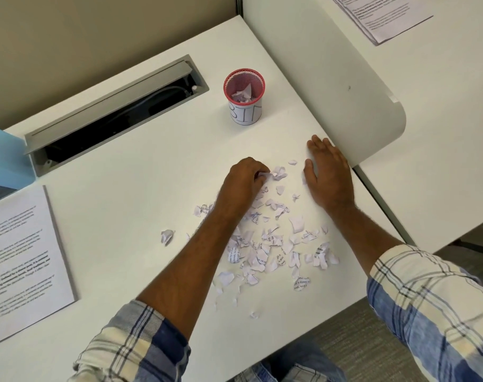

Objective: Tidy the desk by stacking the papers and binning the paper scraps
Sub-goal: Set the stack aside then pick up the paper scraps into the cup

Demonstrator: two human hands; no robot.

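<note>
Two hands work on a white surface (152, 161), both placed relative to a small red mesh bin (244, 96) labelled "BIN" that stands upright. On the viewer's side of the bin, the left hand (244, 177) has its fingers curled down, pinching torn paper scraps (273, 244) at the far edge of the pile. To the right of it, farther from the bin, the right hand (328, 177) lies flat with fingers straight, palm on the surface beside the scraps. The scraps spread loosely from the hands toward the viewer, well apart from the bin; a few already sit inside it. A stray scrap (167, 236) lies left of the pile. Far left of the bin rests a printed paper stack (22, 257); another printed sheet (383, 15) lies far to the bin's right on a neighbouring desk. To do this step well, the flat hand could sweep scraps inward so the pinching hand gathers larger clumps, carried low to the bin.
</note>
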